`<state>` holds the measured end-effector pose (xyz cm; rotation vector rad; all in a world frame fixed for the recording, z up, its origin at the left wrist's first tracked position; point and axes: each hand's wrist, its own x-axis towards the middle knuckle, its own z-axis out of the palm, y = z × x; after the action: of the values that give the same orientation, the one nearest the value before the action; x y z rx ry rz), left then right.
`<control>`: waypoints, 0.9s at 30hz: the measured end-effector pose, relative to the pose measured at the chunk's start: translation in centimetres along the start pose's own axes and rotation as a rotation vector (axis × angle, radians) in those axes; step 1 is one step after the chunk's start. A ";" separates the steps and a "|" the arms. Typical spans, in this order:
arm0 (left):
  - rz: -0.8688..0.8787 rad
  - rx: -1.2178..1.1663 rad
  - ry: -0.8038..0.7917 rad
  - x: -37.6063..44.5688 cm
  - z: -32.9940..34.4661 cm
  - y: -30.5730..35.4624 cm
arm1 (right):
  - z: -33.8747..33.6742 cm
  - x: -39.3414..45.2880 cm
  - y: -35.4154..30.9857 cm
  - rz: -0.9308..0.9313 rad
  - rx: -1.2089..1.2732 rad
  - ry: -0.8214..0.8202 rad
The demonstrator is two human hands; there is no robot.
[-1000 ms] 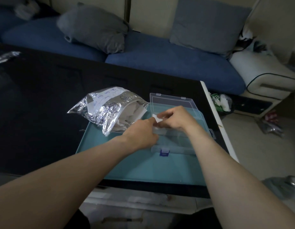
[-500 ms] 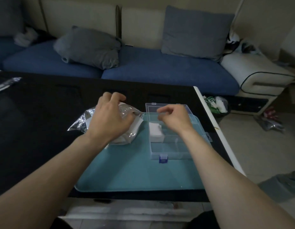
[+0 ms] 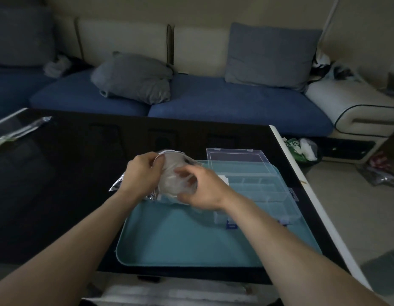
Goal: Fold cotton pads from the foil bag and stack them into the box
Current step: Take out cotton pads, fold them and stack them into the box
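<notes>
- Left hand is now gripping the foil bag at its mouth rim, thumb & fingers curled on the edge. Half a sec ago it was lying over the top of the bag; a sec ago it was at the box w/ the right hand, working a pad.
- Bag is sitting at approx 10 o'clock on the teal tray, left end hanging off onto the black table. Mouth is being held open toward the person; crinkled silver outside, pale hazy inside. Can't tell single pads in there, too blurred.
- Right hand has crossed over from the box & is reaching at the bag mouth, fingers loosely curled. Can't tell if it's pinching a pad yet or just touching the foil.
- Meaning, prob: last pad is placed, next fetch is starting. Left is bracing the bag, right is going in for 1 pad.
- Box is lying at approx 2 o'clock on the tray, just right of the right wrist. Clear plastic, dividers inside, lid open & tipped back, blue latch at the near edge.
- White folded pads are peeking out in the box's far-left cell, mostly hidden behind the right hand. Count unclear; other cells are looking bare.
</notes>
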<state>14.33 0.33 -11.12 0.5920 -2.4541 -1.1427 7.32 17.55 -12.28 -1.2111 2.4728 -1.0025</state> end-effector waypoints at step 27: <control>-0.022 -0.060 -0.080 -0.5 0.3 0.8 | 1.5 -0.8 -0.1 0.161 0.300 0.305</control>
<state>14.48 1.23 -10.76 0.5671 -2.4755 -1.2672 8.63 17.39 -13.40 -0.8043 2.4621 -1.5402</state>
